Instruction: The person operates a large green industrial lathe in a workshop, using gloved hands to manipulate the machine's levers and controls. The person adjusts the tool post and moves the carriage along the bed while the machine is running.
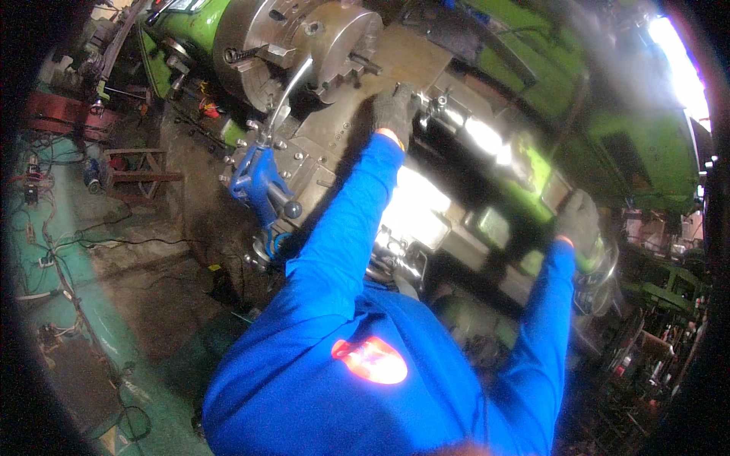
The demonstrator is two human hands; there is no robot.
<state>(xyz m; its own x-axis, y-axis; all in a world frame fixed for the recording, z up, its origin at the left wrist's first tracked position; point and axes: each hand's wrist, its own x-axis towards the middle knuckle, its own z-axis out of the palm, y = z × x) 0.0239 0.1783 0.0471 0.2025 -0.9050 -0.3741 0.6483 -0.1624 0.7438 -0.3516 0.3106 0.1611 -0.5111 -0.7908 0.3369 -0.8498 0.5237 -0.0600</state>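
Note:
My left hand, in a dark grey work glove, is at the front end of a lathe's tailstock. Its fingers look curled beside the shiny metal tool end; what they hold is hidden. At the tailstock's rear, my right hand, gloved too, is closed at the handwheel, which is blurred. Beyond my left hand, the large lathe chuck grips a thick round steel workpiece with a bore in its face. Both forearms wear bright blue sleeves.
A blue tool holder with a ball-ended lever and a curved metal nozzle sits left of my left arm. A green machine guard rises behind the tailstock. Cables cross the green floor at left. A cluttered rack stands right.

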